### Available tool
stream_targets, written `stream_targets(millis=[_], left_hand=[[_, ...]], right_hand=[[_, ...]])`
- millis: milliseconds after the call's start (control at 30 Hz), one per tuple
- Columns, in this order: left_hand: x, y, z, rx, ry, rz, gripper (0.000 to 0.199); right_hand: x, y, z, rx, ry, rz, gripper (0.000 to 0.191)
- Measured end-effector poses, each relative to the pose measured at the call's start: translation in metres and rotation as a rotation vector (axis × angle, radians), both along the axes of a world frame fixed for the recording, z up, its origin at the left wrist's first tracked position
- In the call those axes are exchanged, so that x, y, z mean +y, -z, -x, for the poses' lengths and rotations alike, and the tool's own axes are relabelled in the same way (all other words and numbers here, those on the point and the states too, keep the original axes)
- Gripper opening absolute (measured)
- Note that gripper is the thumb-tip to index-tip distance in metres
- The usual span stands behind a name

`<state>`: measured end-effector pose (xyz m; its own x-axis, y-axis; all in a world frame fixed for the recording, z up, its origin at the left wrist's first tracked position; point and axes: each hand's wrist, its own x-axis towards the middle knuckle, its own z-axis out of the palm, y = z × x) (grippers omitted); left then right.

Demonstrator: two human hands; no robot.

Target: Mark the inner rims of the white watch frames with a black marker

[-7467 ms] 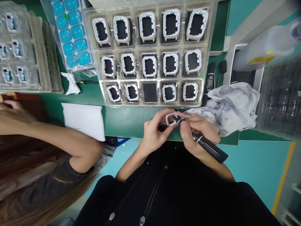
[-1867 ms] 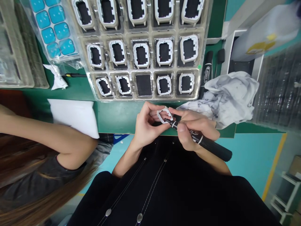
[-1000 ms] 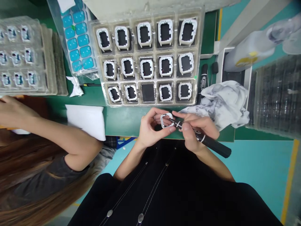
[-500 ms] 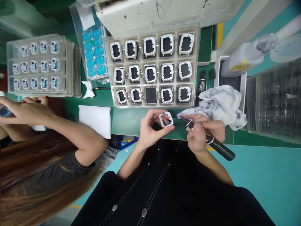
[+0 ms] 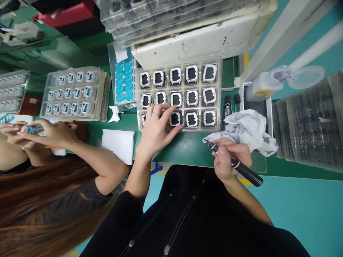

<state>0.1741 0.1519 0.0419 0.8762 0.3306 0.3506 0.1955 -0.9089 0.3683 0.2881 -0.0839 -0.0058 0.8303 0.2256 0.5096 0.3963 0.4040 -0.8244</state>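
My left hand (image 5: 158, 129) is over the front row of a clear plastic tray (image 5: 220, 76), its fingers spread. Between its thumb and index finger, a white watch-case-like frame (image 5: 175, 124) sits in a pocket; whether the fingertips touch it I cannot tell. Similar white frames (image 5: 192, 98) fill the other visible pockets, and my hand covers part of the front row's left end. In my right hand (image 5: 229, 160) is a black marker pen (image 5: 246, 173), uncapped, its tip pointing up and left above the green table (image 5: 187, 150).
A crumpled stained cloth (image 5: 248, 128) and another black marker (image 5: 227, 107) lie right of the tray. A bottle (image 5: 264, 85) stands in a white box. Stacked trays (image 5: 308, 132) are at far right. On the left are a folded white cloth (image 5: 119, 144) and a co-worker's hands (image 5: 50, 132).
My left hand has moved up and left from the table edge to the tray, and the white frame it held is now in the formerly empty pocket. My right hand still holds the marker.
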Motion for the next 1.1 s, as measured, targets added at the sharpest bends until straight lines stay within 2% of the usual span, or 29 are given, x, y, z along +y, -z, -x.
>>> stream_targets(millis=[167,300,333,400,467,567,733,833,1000,1100], left_hand=[[-0.012,-0.005,-0.026,0.009,0.097,-0.027,0.027],[-0.014,-0.009,-0.043,0.091,0.152,-0.061,0.041],[-0.013,-0.01,-0.045,0.103,0.157,-0.052,0.041],[-0.013,-0.011,-0.046,0.095,0.168,-0.006,0.027],[-0.016,-0.012,-0.043,0.026,0.206,0.086,0.012],[-0.029,-0.013,-0.03,-0.145,0.222,0.325,0.024],[-0.059,-0.017,0.006,-0.362,-0.059,0.807,0.026],[-0.072,-0.017,0.02,-0.361,-0.112,0.994,0.045],[-0.09,-0.004,0.022,-0.348,-0.145,1.184,0.038],[-0.097,0.006,0.019,-0.298,-0.151,1.276,0.05]], right_hand=[[0.002,0.001,0.0,-0.005,-0.006,-0.009,0.016],[0.004,-0.001,-0.001,-0.017,0.018,-0.017,0.015],[0.004,-0.001,-0.001,-0.02,0.025,-0.016,0.015],[0.005,-0.003,-0.001,-0.023,0.037,-0.013,0.016],[0.005,-0.004,-0.001,-0.022,0.05,-0.013,0.016],[0.004,-0.005,-0.001,-0.001,0.073,-0.011,0.018],[0.002,-0.007,-0.001,0.011,0.081,0.0,0.017],[-0.002,-0.011,-0.001,0.021,-0.006,0.012,0.009],[-0.006,-0.015,-0.001,0.065,-0.136,0.018,0.014],[-0.006,-0.013,-0.003,0.035,-0.162,0.016,0.02]])
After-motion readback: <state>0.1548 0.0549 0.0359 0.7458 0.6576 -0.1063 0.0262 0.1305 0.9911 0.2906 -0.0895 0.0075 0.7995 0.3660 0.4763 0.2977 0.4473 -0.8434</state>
